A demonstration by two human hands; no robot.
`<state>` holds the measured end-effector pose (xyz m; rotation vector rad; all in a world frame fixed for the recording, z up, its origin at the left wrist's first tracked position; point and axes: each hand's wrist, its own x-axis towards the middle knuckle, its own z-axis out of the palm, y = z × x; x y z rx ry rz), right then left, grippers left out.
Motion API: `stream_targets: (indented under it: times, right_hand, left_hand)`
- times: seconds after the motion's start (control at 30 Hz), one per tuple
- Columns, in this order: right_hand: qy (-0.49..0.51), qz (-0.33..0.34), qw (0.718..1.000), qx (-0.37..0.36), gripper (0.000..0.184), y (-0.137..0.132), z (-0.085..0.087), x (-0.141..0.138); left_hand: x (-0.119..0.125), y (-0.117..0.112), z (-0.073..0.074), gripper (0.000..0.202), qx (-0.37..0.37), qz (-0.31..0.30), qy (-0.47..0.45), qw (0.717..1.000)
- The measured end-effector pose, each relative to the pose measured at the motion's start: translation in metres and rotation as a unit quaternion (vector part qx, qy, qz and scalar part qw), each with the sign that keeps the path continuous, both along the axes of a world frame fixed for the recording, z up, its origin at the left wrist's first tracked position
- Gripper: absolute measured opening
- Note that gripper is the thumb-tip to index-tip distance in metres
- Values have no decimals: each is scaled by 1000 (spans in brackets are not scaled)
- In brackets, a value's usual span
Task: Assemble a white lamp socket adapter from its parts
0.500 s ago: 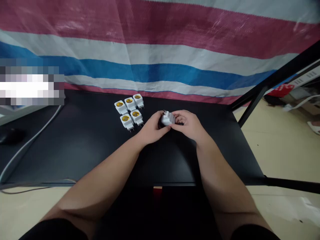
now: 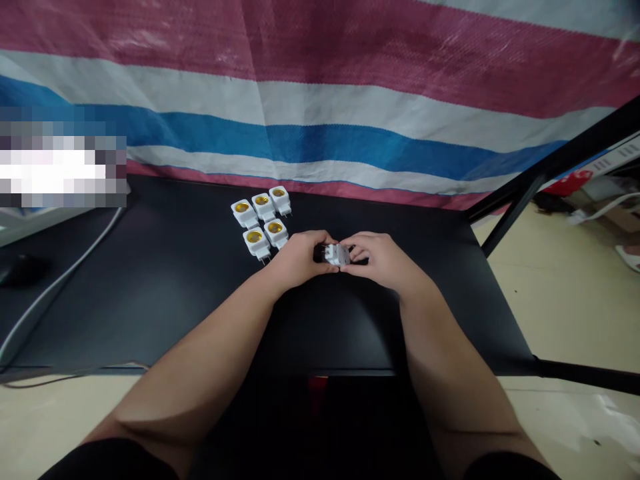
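Observation:
Both my hands meet over the middle of the black table. My left hand and my right hand are closed around a small white plug-in lamp socket, held between their fingertips just above the tabletop. To the left of my left hand, several identical white sockets with yellow insides stand in two neat rows, prongs pointing toward me.
A striped pink, white and blue tarp hangs behind the table. A grey cable runs across the table's left part, near a dark mouse. A black metal frame rises at the right, with bare floor beyond.
The socket in my hands has been turned and lowered a little toward the table; both hands have closed in tighter around it. The rows of sockets have not moved.

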<state>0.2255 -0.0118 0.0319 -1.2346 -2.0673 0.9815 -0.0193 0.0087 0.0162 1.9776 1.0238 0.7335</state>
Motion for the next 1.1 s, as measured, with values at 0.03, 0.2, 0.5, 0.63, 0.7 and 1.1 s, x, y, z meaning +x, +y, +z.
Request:
stream_targets:
  times: [0.03,0.2,0.5,0.63,0.7,1.1]
  right_hand:
    - [-4,-1,1000,-4,38,0,0,0]
    - [-11,-4,1000,-13,37,-1,2,0]
    - [-4,-11,1000,-13,34,-1,4,-1]
    - [-22,-24,999,-7,36,0,4,-3]
    - [-4,-25,1000,-16,36,0,3,-3]
    - [95,-32,991,-90,40,4,-7,2]
  left_hand:
    - [0,0,-1,37,-11,-4,-10,1000]
    - [0,1,-4,38,-13,-14,-26,999]
    - [-2,4,1,41,17,-34,-12,999]
    - [-1,2,0,43,9,-22,-21,999]
    - [-1,1,-1,44,0,-20,-33,999]
    - [0,2,-9,51,-61,-1,-81,995]
